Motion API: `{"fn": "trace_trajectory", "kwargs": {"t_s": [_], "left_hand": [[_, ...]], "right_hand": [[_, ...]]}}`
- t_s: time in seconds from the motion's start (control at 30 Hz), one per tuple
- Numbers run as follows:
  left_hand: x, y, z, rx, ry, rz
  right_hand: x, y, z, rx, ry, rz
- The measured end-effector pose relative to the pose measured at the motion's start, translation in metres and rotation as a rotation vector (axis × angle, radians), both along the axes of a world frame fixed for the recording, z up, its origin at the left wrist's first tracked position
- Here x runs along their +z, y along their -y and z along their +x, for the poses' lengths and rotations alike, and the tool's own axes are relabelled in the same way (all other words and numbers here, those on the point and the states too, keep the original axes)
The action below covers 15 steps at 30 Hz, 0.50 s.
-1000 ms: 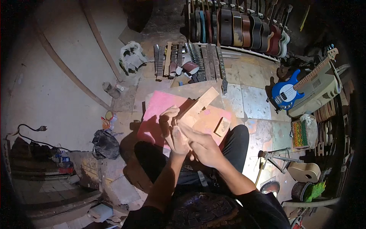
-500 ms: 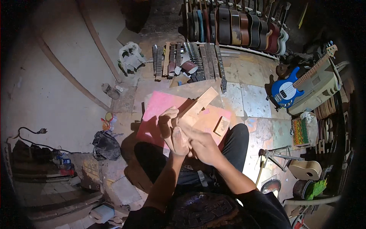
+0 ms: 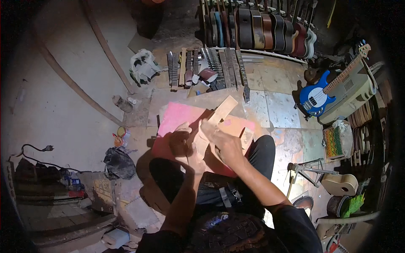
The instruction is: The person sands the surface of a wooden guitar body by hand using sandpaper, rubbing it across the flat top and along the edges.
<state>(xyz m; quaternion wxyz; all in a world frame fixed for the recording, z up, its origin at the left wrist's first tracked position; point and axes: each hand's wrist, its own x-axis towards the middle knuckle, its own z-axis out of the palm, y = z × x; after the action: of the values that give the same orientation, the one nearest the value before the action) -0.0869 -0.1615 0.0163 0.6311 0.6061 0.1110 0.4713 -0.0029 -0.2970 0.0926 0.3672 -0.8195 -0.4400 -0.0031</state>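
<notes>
A pale wooden piece [image 3: 224, 109], long and flat at its far end, slants up and away from my lap over a pink board [image 3: 171, 116]. My left hand [image 3: 190, 152] is closed round its near part, thumb and fingers curled. Over the middle of the wood lies my right hand [image 3: 223, 143], slightly blurred, with its fingers bent together against the surface. Whether something thin sits under those fingers is hidden. A small wooden block [image 3: 247, 138] rests on the board's right side, beside my right knee.
Several fretted necks [image 3: 202, 63] lie on the floor ahead. Behind them stands a row of guitars [image 3: 261, 31]. A blue bass [image 3: 314, 99] leans at the right, with a metal stand [image 3: 306, 173] nearer. A black plastic bag [image 3: 119, 162] and tin [image 3: 122, 131] are on the left.
My right hand has moved forward along the wooden piece, from near my left wrist to its middle. My left hand keeps its hold, and the wood has shifted slightly left.
</notes>
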Motion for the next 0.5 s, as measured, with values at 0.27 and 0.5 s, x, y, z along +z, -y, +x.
{"fn": "trace_trajectory", "kwargs": {"t_s": [0.27, 0.5], "left_hand": [[0.046, 0.005, 0.010, -0.110, 0.081, 0.049], [0.049, 0.017, 0.010, -0.129, 0.082, 0.060]], "right_hand": [[0.051, 0.010, -0.011, -0.020, -0.929, 0.331], [-0.003, 0.013, -0.007, 0.060, -0.029, 0.042]]}}
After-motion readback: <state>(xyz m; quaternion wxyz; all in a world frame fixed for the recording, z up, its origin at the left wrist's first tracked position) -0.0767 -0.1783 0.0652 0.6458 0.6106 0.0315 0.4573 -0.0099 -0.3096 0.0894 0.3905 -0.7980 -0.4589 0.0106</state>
